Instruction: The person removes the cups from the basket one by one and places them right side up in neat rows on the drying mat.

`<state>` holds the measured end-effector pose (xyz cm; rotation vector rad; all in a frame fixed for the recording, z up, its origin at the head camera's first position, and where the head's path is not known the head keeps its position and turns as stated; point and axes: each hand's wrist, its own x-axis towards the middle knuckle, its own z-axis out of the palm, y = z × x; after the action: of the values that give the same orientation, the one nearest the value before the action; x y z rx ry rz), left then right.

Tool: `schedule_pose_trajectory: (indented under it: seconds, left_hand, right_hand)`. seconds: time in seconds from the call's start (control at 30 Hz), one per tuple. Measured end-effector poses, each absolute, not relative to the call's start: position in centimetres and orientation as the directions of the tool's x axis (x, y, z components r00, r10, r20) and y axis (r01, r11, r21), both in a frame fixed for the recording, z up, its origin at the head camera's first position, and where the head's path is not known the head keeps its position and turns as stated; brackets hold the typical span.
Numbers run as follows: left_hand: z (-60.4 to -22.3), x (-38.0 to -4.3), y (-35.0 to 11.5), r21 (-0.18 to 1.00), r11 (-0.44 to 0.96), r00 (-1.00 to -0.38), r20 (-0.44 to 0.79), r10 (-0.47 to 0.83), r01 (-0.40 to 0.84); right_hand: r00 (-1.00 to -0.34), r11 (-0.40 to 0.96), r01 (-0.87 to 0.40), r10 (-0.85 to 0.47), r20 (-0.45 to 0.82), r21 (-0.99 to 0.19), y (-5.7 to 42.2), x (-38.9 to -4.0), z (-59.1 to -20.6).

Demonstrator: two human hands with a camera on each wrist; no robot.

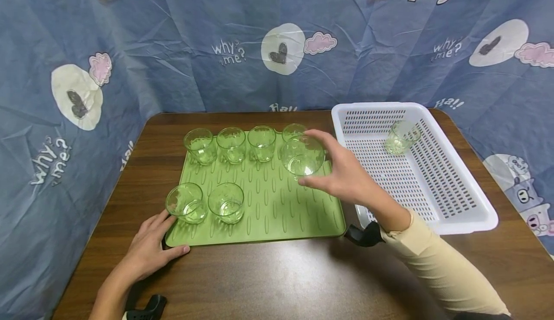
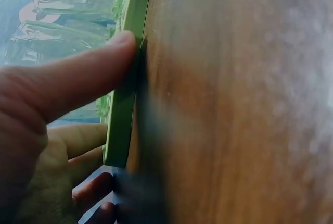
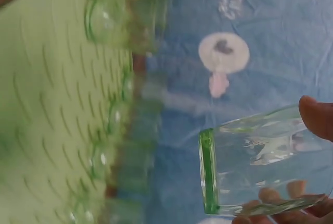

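Observation:
My right hand [image 1: 346,171] grips a clear, green-tinted glass [image 1: 303,159] by its sides, thumb against one side and fingers on the other. In the right wrist view the held glass [image 3: 265,164] hangs over the green mat [image 3: 36,94], its thick green base toward the mat. My left hand [image 1: 149,243] rests at the near left corner of the green drying mat [image 1: 277,214], its thumb along the front edge and loose fingers by the left edge. Close to those fingers stands a front-row glass [image 1: 188,207]; another glass [image 1: 226,204] is beside it.
Several matching glasses line the mat's back edge, among them a left-end glass [image 1: 201,147] and a right-end glass [image 1: 294,131] partly behind the held one. On the right, a white perforated basket [image 1: 472,204] contains one tilted glass [image 1: 401,138]. A printed blue cloth [image 1: 242,84] hangs behind the wooden table [image 1: 268,276].

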<state>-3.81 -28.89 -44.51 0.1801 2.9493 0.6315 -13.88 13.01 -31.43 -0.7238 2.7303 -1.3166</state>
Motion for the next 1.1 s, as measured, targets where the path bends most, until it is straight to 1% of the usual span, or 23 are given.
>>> schedule_pose_trajectory:
  seconds: [0.2, 0.43, 0.53, 0.7, 0.9, 1.1]
  left_hand:
    - [-44.7, -3.9, -28.9, 0.414, 0.907, -0.986, -0.105, 0.129, 0.074]
    - [-44.6, -3.9, -28.8, 0.418, 0.905, -0.987, -0.097, 0.130, 0.078]
    - [-44.6, -3.9, -28.8, 0.416, 0.906, -0.986, -0.097, 0.133, 0.081]
    - [-44.5, -3.9, -28.7, 0.412, 0.907, -0.986, -0.098, 0.133, 0.081]
    - [-44.5, -3.9, -28.7, 0.411, 0.908, -0.986, -0.106, 0.132, 0.078]
    - [-44.5, -3.9, -28.7, 0.408, 0.910, -0.986, -0.107, 0.128, 0.074]
  right_hand:
    - [-0.882, 0.535, -0.391, -0.450, 0.140, -0.749, 10.8, -13.3, -33.4]
    - [-0.868, 0.498, -0.404, -0.475, 0.148, -0.767, 8.8, -12.8, -34.5]
    - [-0.869, 0.502, -0.385, -0.480, 0.121, -0.775, 8.2, -12.5, -35.2]
    - [-0.858, 0.465, -0.356, -0.506, 0.087, -0.811, 7.5, -12.5, -37.1]
    - [-0.861, 0.458, -0.283, -0.508, 0.013, -0.843, 6.9, -13.1, -39.6]
    - [-0.835, 0.458, -0.274, -0.549, -0.027, -0.846, 6.8, -13.5, -41.1]
